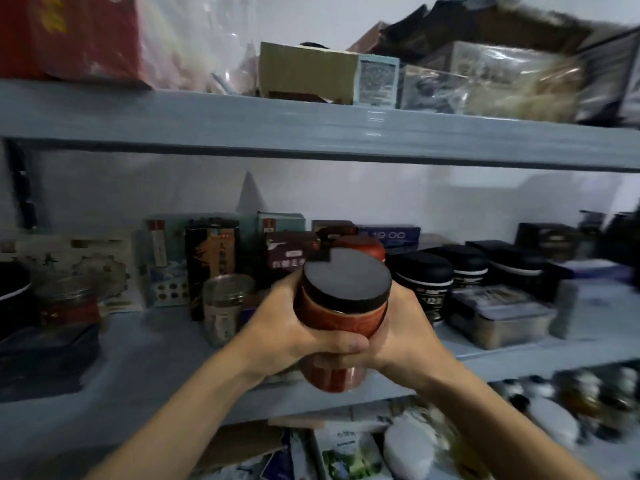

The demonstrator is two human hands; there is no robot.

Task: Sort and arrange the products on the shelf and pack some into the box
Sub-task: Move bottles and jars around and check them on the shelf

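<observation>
Both hands clasp a red jar (341,318) with a flat black lid (346,277), held in the air just in front of the front edge of the middle shelf (145,355), as I follow through the head camera. The left hand (284,327) grips the jar's left side, its fingers (346,345) curled across the near face of the body. The right hand (401,336) grips the right side, its fingers tucked just below the left ones, so the two holds overlap at the jar's waist. The lid top and the base both show free of the fingers. Blur softens the edges of the scene.

Behind the jar, toward the shelf's back edge, stands a second red jar (362,244). A row of black-lidded jars (427,277) runs off to the right, and a glass jar (225,303) stands to the left. I see no packing box I can be sure of.

As I judge it, the step is sorting this jar into its place. Done well, that means keeping it upright, gripping the body rather than the lid, and lowering it into a gap beside its red twin without knocking the neighbours, letting go only once the base sits flat
</observation>
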